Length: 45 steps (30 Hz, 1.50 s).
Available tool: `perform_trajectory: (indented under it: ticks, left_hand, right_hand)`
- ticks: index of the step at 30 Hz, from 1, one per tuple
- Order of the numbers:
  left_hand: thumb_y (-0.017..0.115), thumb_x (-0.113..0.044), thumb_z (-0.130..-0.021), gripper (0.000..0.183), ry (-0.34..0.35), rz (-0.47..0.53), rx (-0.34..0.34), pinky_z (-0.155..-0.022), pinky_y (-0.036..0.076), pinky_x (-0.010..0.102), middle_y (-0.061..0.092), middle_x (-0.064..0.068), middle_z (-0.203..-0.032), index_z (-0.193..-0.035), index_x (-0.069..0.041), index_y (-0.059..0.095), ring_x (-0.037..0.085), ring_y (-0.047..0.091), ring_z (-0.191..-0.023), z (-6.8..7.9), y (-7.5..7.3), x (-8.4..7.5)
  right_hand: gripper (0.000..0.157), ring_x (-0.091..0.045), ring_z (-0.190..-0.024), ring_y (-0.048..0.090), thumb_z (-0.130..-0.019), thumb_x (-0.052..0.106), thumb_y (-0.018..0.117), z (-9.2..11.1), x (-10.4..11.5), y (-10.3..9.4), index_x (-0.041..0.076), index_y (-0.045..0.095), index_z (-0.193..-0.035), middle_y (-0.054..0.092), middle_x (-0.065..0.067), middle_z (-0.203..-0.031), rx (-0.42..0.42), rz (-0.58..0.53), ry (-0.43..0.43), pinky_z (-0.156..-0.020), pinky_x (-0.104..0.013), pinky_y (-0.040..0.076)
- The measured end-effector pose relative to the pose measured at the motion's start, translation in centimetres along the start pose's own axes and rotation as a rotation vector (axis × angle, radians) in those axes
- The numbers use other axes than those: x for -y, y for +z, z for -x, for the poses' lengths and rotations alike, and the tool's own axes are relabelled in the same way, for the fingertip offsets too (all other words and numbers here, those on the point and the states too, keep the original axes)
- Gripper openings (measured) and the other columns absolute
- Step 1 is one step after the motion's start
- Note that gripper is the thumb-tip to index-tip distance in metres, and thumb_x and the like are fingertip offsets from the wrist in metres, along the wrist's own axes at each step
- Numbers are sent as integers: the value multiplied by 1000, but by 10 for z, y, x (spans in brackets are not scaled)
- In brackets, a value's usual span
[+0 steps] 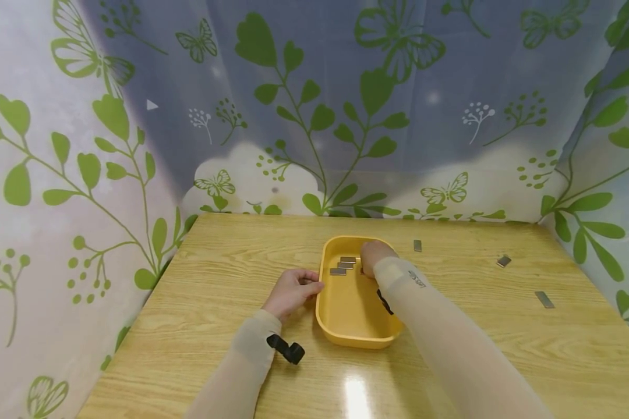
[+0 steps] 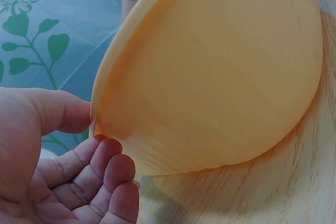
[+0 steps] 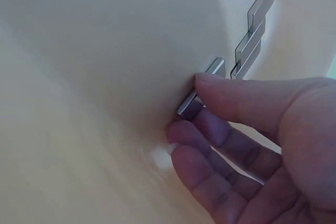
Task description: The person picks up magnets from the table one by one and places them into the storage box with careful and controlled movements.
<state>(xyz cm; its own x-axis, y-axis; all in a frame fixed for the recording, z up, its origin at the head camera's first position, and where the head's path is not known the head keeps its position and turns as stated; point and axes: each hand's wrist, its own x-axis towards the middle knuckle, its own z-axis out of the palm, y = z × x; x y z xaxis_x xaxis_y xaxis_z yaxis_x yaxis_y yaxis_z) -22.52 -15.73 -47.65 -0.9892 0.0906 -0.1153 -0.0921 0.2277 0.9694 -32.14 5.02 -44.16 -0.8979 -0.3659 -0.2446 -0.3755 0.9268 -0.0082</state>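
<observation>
A yellow rectangular tray [image 1: 353, 317] stands on the wooden table. My left hand [image 1: 292, 291] pinches its left rim; in the left wrist view the thumb is on one side of the tray wall [image 2: 220, 77] and the fingertips on the other. Inside the tray's far right part, my right hand [image 1: 377, 256] holds a small silvery metal block [image 3: 192, 106] between thumb and fingers, close to the tray's surface. Next to it, three similar blocks [image 3: 251, 40] lie in a staggered, touching row. The head view mostly hides the held block behind the right hand.
To the tray's right, more metal blocks lie spread on the table [image 1: 225, 273]: one near the back [image 1: 417, 245], another block [image 1: 504, 261] farther right and a third block [image 1: 544, 299] nearer the right edge. A leaf-patterned curtain [image 1: 314, 116] borders the table's back and sides.
</observation>
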Motion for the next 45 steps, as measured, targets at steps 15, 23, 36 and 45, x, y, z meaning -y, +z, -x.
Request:
perform_trajectory:
  ticks: [15, 23, 36, 45]
  left_hand:
    - [71, -10, -87, 19, 11, -7, -2, -77, 52, 39, 62, 9, -90, -100, 3, 65, 14, 57, -77, 0, 1, 0]
    - [71, -11, -86, 18, -2, -7, 1, -77, 52, 39, 63, 9, -91, -99, 1, 65, 15, 58, -78, 0, 0, 0]
    - [72, -11, -86, 20, 2, -3, 2, -71, 52, 31, 63, 9, -91, -100, 1, 65, 15, 58, -78, -2, -1, 3]
    - [71, -11, -86, 19, 7, 3, 12, -74, 52, 35, 63, 9, -91, -100, 1, 65, 16, 58, -77, -2, -2, 3]
  right_hand:
    - [12, -17, -79, 61, -88, 17, 69, -5, -3, 1, 12, 72, -77, 68, -2, -87, 12, -52, -23, -68, -31, 48]
    - [11, -19, -82, 61, -89, 10, 66, -5, -2, -2, 11, 73, -80, 68, -2, -87, 15, -53, -29, -69, -32, 49]
    - [8, -20, -83, 62, -87, 4, 67, -5, -1, -3, 8, 74, -88, 70, -6, -94, -12, -59, -19, -71, -33, 51]
    - [14, -25, -89, 63, -90, 1, 62, -5, 2, -6, 1, 65, -104, 65, -15, -102, -62, -24, 23, -71, -37, 54]
